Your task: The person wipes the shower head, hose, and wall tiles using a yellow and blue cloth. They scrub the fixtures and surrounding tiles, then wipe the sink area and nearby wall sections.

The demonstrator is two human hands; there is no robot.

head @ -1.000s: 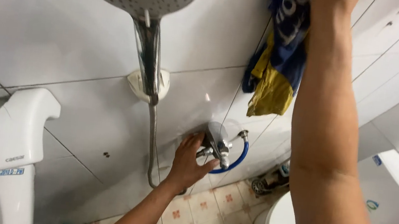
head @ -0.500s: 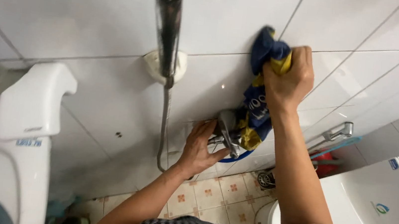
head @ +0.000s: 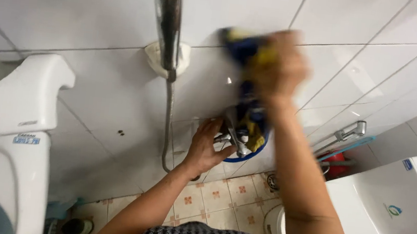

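Crumpled cloth [head: 247,74], shiny metal faucet [head: 233,133]

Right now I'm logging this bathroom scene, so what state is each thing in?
Left hand: gripping the chrome tap.
Right hand: blurred, clutching the blue and yellow cloth against the white tiled wall.
Cloth: bunched, its tail hanging over the tap.
Shower handset: upright in its wall holder.
Shower hose: hanging in a loop.

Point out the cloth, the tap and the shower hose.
cloth [head: 245,103], head view, blue hanging part
tap [head: 233,130], head view, metal body
shower hose [head: 167,123], head view, middle of its length
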